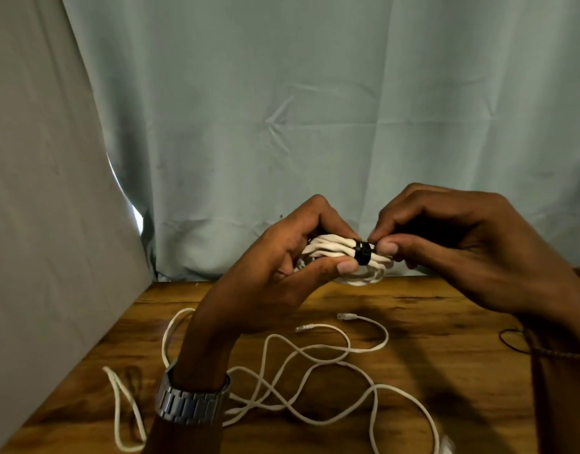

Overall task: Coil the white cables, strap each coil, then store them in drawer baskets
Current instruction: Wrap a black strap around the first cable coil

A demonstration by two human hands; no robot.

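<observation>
Our left hand (282,257) curls round the coil (334,253), thumb pressed along its near side and fingers wrapped over the far side, so that the loops stay bunched and cannot spring apart while the strap (363,253) goes on. Our right hand (462,253) meets it from the other side, thumb and forefinger pinching at the strap right where it crosses the coil; we judge this to be the fastening or tightening of the band, though the shadow under the fingers hides the strap's loose end, so we cannot tell whether it is closed. The coil is held up off the table (429,309), between the two hands and touching both, with the black strap around its middle-right part, just beside the left thumb tip. Holding it in the air rather than on the wood probably lets the strap pass all the way round. Below the hands, a second cable (301,352) lies loose and uncoiled across the table, its two plugs near the middle, well apart from the coil. No drawer or basket shows in this view.
</observation>
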